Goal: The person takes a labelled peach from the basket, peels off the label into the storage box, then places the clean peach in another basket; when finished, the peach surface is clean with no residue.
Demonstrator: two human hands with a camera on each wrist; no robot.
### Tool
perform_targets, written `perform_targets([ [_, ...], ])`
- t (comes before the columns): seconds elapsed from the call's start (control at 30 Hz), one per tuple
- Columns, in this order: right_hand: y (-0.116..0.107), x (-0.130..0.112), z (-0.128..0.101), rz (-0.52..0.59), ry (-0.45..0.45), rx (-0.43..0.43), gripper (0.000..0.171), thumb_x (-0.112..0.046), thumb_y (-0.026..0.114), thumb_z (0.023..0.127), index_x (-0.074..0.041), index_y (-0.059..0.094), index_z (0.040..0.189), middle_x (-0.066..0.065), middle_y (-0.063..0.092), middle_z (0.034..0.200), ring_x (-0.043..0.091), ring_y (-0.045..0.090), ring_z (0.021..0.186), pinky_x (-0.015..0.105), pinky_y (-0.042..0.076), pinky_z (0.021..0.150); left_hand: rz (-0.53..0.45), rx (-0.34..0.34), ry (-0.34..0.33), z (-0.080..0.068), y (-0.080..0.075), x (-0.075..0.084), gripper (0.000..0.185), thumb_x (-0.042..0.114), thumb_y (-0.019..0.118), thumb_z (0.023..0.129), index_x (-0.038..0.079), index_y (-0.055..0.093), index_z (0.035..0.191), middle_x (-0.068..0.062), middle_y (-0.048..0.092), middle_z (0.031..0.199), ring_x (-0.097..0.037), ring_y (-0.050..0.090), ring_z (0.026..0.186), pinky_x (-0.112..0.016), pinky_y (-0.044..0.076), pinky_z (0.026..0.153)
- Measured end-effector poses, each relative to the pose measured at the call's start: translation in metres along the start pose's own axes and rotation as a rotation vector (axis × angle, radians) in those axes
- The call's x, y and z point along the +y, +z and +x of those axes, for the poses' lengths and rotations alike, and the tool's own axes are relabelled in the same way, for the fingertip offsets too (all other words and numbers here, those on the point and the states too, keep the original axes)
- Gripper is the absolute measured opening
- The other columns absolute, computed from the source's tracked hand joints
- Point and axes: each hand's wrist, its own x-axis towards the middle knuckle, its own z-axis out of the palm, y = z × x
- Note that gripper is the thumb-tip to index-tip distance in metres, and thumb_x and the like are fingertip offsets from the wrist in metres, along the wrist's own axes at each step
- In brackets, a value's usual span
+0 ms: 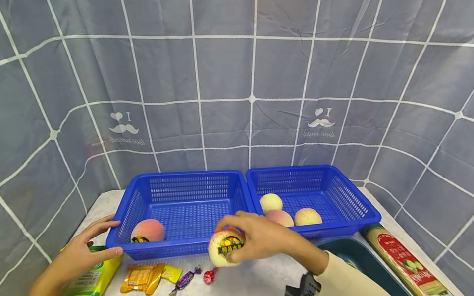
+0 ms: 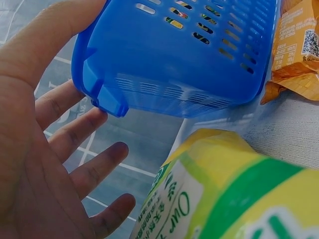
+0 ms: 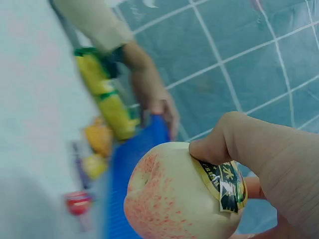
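Right hand (image 1: 263, 238) fingers grip a pale, red-speckled, stickered peach (image 1: 226, 247); left hand (image 1: 80, 249) fingers spread loose.

Head view: high, looking forward and down over the counter (image 1: 247, 291) toward its far edge and the curtain behind. Left wrist view: very close, low at the counter's left edge, facing the left blue basket (image 2: 189, 55) corner. Right wrist view: close, looking leftward across the counter. All three share that basket (image 1: 182, 210).
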Motion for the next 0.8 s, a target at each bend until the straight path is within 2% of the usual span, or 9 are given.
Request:
perform_targets([
  [0.13, 0.020, 0.018, -0.041, 0.057, 0.081, -0.038, 0.045, -0.031, 0.083, 0.076, -0.033, 0.064, 0.116, -0.014, 0.057, 0.097, 0.006, 0.054, 0.088, 0.024, 0.050, 0.068, -0.003, -0.011, -0.017, 0.001, 0.000, -0.002, 0.060, 0.014, 0.077, 0.090, -0.001, 0.051, 0.141, -0.029, 0.032, 0.154, -0.059, 0.036, 0.128, -0.073, 0.032, 0.085],
  [0.3, 0.040, 0.040, -0.067, 0.153, 0.171, -0.073, 0.042, -0.026, 0.084, 0.074, -0.029, 0.064, 0.111, -0.014, 0.059, 0.092, 0.006, 0.056, 0.081, 0.023, 0.049, 0.066, -0.006, -0.036, -0.057, 0.002, 0.001, -0.007, 0.062, 0.018, 0.075, 0.092, -0.001, 0.048, 0.144, -0.030, 0.030, 0.155, -0.059, 0.033, 0.130, -0.074, 0.031, 0.086],
  [0.5, 0.054, 0.057, -0.072, 0.261, 0.233, -0.125, 0.039, -0.023, 0.082, 0.076, -0.029, 0.065, 0.111, -0.011, 0.061, 0.092, 0.007, 0.056, 0.076, 0.024, 0.047, 0.064, -0.016, -0.042, -0.070, -0.001, -0.001, -0.009, 0.063, 0.020, 0.074, 0.093, -0.001, 0.046, 0.146, -0.028, 0.029, 0.157, -0.059, 0.032, 0.131, -0.077, 0.030, 0.087],
  [0.6, 0.051, 0.061, -0.074, 0.298, 0.240, -0.144, 0.044, -0.023, 0.081, 0.081, -0.023, 0.066, 0.122, -0.007, 0.062, 0.101, 0.007, 0.055, 0.072, 0.025, 0.047, 0.063, -0.002, -0.041, -0.067, -0.001, -0.001, -0.008, 0.063, 0.020, 0.075, 0.093, 0.000, 0.046, 0.145, -0.029, 0.031, 0.155, -0.059, 0.033, 0.130, -0.075, 0.030, 0.087],
  [0.7, 0.044, 0.063, -0.076, 0.308, 0.219, -0.164, 0.051, -0.022, 0.078, 0.087, -0.016, 0.062, 0.136, -0.002, 0.063, 0.113, 0.008, 0.058, 0.077, 0.025, 0.049, 0.069, 0.022, -0.039, -0.050, 0.000, 0.000, -0.004, 0.064, 0.020, 0.077, 0.091, -0.001, 0.047, 0.144, -0.031, 0.033, 0.153, -0.060, 0.034, 0.128, -0.077, 0.029, 0.087],
  [0.8, 0.037, 0.063, -0.078, 0.258, 0.181, -0.161, 0.049, -0.025, 0.076, 0.092, -0.013, 0.061, 0.137, 0.000, 0.062, 0.118, 0.009, 0.062, 0.089, 0.028, 0.053, 0.079, 0.064, -0.011, -0.021, 0.001, -0.002, 0.003, 0.065, 0.020, 0.080, 0.088, 0.001, 0.049, 0.142, -0.032, 0.033, 0.151, -0.061, 0.033, 0.127, -0.082, 0.028, 0.085],
])
